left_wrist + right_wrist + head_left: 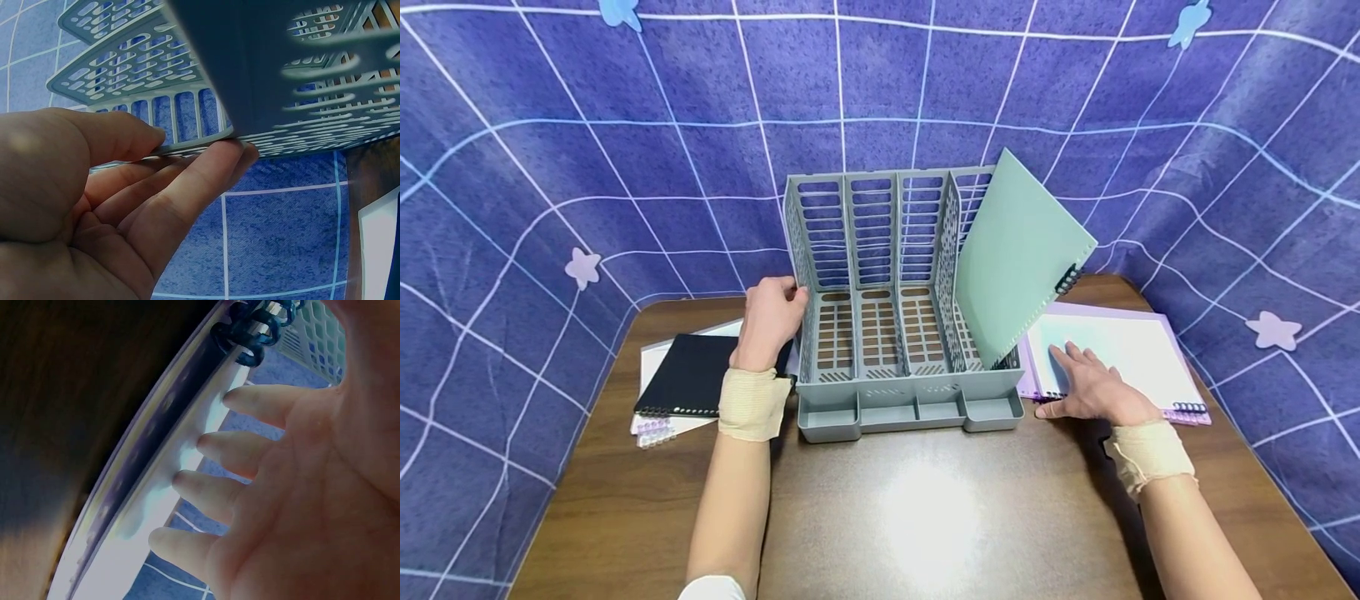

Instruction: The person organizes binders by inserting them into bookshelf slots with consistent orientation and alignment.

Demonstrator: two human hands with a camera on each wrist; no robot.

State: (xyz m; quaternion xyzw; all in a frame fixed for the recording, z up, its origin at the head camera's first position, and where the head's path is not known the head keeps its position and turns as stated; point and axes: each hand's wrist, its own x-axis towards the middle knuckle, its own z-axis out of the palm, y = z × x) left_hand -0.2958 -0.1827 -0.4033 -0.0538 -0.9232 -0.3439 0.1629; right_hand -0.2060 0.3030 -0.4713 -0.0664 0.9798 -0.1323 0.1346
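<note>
A grey slotted file rack (872,225) stands in the middle of the brown table (925,508). A green notebook (1015,258) leans tilted in its rightmost slot. My left hand (775,312) holds the rack's left wall; in the left wrist view my left hand (200,145) pinches the edge of the rack (250,62) between thumb and fingers. My right hand (1078,375) lies flat, fingers straight, on a white-covered purple ring notebook (1127,346) right of the rack. The right wrist view shows my right hand (212,450) on that notebook (144,512) below its dark rings (250,331).
A black ring notebook (688,375) lies on a white one (651,358) left of the rack. The rack has several small front trays (910,412). Purple grid cloth (625,167) hangs behind and beside the table. Bare tabletop lies in front of the rack.
</note>
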